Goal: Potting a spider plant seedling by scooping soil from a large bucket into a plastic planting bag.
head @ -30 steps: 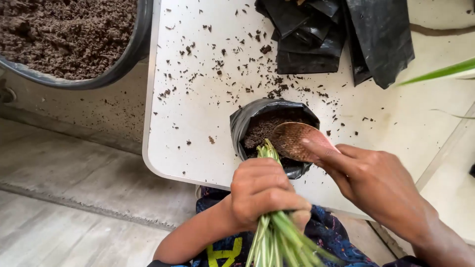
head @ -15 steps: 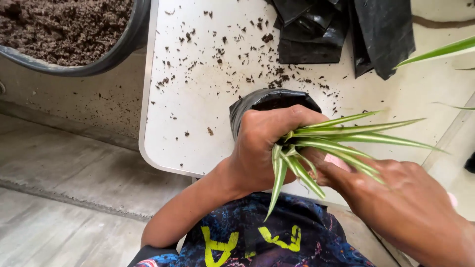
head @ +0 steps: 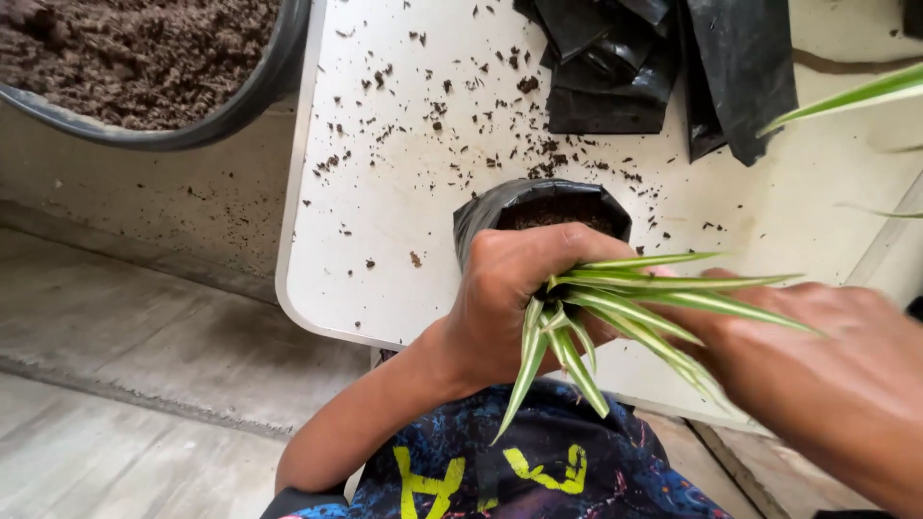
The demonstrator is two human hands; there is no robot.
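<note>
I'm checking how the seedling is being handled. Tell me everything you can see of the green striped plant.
The plant is a small tuft of long, narrow, pointed leaves, green with pale stripes. They fan out rightward and downward from a base gripped in the left hand, just over the black grow bag of soil. The right hand, blurred, lies under the leaf tips. Roots are hidden.
</note>
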